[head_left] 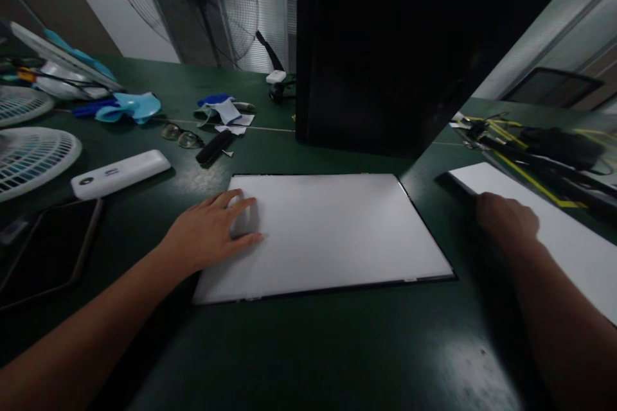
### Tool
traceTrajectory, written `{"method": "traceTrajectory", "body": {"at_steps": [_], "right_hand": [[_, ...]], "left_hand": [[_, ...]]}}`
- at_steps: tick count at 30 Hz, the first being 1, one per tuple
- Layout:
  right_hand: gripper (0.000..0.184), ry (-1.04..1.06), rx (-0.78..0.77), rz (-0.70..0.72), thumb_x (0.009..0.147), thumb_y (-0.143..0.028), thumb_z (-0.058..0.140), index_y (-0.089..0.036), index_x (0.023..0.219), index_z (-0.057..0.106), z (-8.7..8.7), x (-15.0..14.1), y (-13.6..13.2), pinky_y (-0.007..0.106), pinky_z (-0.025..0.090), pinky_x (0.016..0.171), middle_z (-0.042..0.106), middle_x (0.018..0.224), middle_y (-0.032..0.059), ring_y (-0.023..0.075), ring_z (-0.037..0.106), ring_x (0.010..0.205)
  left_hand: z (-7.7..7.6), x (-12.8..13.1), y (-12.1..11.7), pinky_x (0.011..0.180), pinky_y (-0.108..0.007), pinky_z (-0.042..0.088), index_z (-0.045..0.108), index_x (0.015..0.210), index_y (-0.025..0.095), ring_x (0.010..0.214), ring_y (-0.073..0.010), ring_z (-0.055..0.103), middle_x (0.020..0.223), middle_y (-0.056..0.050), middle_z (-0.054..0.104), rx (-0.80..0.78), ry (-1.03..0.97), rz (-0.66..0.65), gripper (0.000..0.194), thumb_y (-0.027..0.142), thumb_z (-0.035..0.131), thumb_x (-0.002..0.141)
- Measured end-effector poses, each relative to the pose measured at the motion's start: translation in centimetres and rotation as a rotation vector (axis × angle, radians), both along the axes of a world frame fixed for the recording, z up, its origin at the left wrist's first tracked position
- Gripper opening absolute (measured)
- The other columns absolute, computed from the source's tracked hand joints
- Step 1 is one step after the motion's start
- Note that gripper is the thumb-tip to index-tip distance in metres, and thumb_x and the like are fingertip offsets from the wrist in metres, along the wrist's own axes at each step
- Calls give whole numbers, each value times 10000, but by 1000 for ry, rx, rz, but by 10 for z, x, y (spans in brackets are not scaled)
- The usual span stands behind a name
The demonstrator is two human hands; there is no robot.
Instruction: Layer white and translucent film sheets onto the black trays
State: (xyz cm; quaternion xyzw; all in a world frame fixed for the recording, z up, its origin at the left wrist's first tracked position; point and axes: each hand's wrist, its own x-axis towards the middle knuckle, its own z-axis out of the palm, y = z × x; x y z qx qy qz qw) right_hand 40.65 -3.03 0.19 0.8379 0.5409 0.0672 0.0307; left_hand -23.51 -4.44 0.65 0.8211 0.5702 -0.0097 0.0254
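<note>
A flat white panel (328, 231) with a thin black edge lies on the green table (337, 347) in front of me. My left hand (214, 231) rests on its left end, fingers spread and holding nothing. Off to the right, my right hand (508, 221) is closed on the near edge of a white sheet (559, 231), which is tilted and runs out of view at the right. The fingertips of that hand are hidden. A gap of bare table separates the sheet from the panel.
A large black screen-like slab (385, 51) stands behind the panel. At left are a tablet (48, 247), a white oblong device (120, 173), fan grilles (33, 160) and light-blue fan blades (130, 107). Glasses (182, 135) lie farther back. Dark parts with yellow strips (535, 173) crowd the right.
</note>
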Motion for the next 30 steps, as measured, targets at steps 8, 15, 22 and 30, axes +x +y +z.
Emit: {"method": "traceTrajectory", "body": {"at_steps": [8,15,22,30], "right_hand": [[386,-153,-177,349,1079,-368,451,-170,916,739,33,-122,-24,438,568,704,707,857,146,299,710,761],[444,-29,-181,982,1114,-326,352,-225,1324,730,17,-244,-78,487,642,926,712,1312,111,302,727,1120],[580,337,-157,1388,1093,-355,536,-169,1636,457,10,-280,-95,545,469,1220,325,1696,123,312,375,1551],[593,312,86,1081,1123,-455,460,-227,1668,401,9,-223,-61,565,272,1326,296,1720,100,271,278,1600]], "left_hand": [[-1,0,1,1207,-631,412,499,1630,266,1521,-456,463,1716,-159,415,-27,-17,13,883,826,467,948],[-3,1,1,1203,-622,439,487,1640,254,1529,-459,464,1741,-158,379,-34,2,20,880,810,460,959],[-5,1,3,1226,-608,428,403,1683,172,1561,-417,435,1726,-169,400,-31,-44,39,818,687,305,1055],[-5,7,0,1177,-628,466,472,1655,291,1517,-473,474,1727,-148,406,-20,14,27,835,782,464,980]]}}
